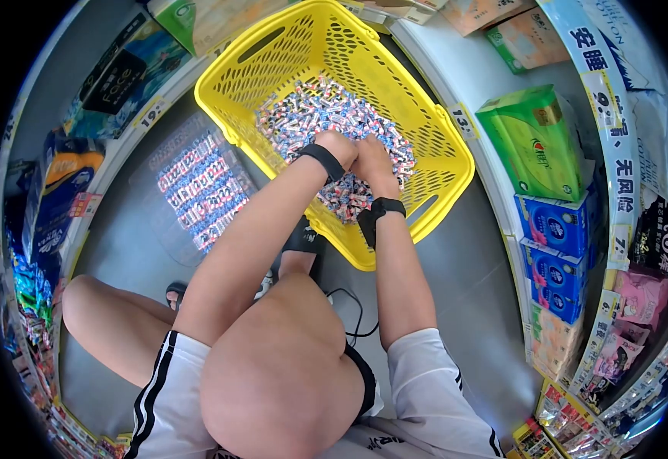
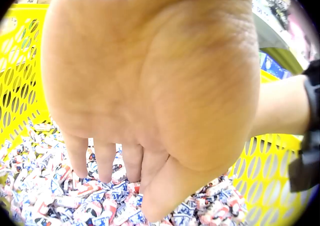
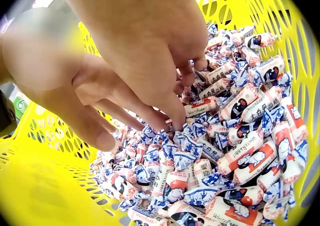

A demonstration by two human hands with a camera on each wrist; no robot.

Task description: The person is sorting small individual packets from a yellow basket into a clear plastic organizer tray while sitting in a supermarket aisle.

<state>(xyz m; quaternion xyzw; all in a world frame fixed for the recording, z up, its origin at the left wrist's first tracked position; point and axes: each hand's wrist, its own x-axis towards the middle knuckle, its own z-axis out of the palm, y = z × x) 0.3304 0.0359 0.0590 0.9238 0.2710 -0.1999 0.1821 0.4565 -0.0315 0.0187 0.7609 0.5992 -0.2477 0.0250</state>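
A yellow plastic basket holds a heap of wrapped White Rabbit candies in white, blue and red wrappers. Both hands are down inside it, side by side over the candies. My left hand has its palm towards its wrist camera, its fingers extended down to the candies and its thumb beside them. From the top of the right wrist view comes my right hand, thumb and fingers spread, with the fingertips among the wrappers. The left hand also shows there, close beside the right.
On the floor left of the basket lies a clear plastic bag of similar candies. Shelves of tissue packs line both sides, with a green pack and blue packs at the right. A black cable lies near the person's legs.
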